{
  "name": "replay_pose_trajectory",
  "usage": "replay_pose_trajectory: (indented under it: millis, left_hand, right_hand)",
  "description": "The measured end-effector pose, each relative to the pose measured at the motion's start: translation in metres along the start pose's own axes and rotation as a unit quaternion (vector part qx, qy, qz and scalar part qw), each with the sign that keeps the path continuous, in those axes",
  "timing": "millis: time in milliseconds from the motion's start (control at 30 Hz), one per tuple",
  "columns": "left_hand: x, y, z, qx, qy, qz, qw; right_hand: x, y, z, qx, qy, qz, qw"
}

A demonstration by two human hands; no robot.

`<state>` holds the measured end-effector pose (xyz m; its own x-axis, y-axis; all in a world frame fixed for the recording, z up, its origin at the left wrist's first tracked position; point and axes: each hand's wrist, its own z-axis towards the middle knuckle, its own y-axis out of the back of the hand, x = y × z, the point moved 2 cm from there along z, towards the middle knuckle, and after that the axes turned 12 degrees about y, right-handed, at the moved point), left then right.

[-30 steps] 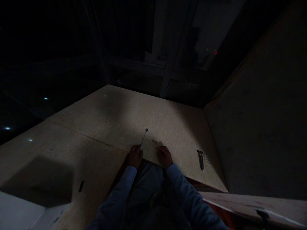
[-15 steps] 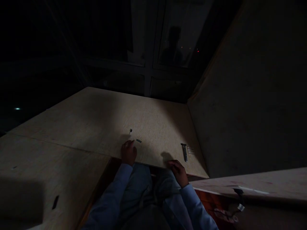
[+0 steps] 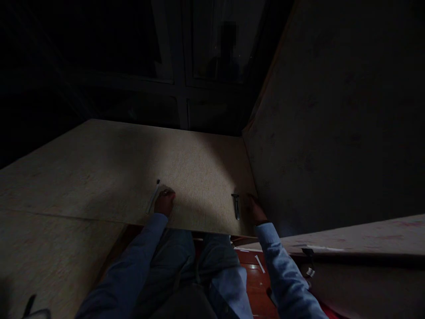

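On the table (image 3: pixel 195 166), a dark razor (image 3: pixel 236 207), long axis running almost straight away from the wearer, crosswise head at the far end, handle pointing back toward the near edge and leaning a touch to the right. Just right of the razor, the right hand (image 3: pixel 256 209), fingers stretched toward the far side; too dark to tell how wide the grip or whether holding anything. Left of the razor, well apart, the left hand (image 3: pixel 165 201), curled, fingers drawn in low over the tabletop; any contents hidden, so cannot tell whether full or empty. Farther left of the razor, past the curled fingers, a thin pale stick (image 3: pixel 153 195) lying aslant, dark tip pointing away from the wearer and slightly toward the razor's side, plain end pointing back and leftward. Beyond the razor, past the table's far edge, a dark window (image 3: pixel 181 79). Right of the razor, a tall shadowed panel (image 3: pixel 325 133). Nearer than the razor, lower than the table, a white strip (image 3: pixel 260 264) on a reddish surface (image 3: pixel 255 288).
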<state>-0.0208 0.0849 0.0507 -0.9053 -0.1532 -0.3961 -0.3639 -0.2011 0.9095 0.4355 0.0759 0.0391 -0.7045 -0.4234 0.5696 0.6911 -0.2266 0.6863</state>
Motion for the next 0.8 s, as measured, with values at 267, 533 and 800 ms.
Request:
replay_pose_trajectory:
  millis: [267, 533, 800]
  left_hand:
    - [0.021, 0.007, -0.005, 0.044, -0.019, -0.007, 0.999]
    - [0.015, 0.002, -0.021, -0.001, 0.025, -0.041, 0.999]
    - [0.027, 0.007, -0.029, -0.005, 0.074, -0.201, 0.977]
  right_hand:
    - [-0.014, -0.009, 0.002, 0.069, -0.006, -0.048, 0.996]
    - [0.028, -0.001, -0.007, 0.045, 0.021, -0.058, 0.997]
    - [0.132, -0.068, 0.013, 0.108, 0.143, -0.011, 0.984]
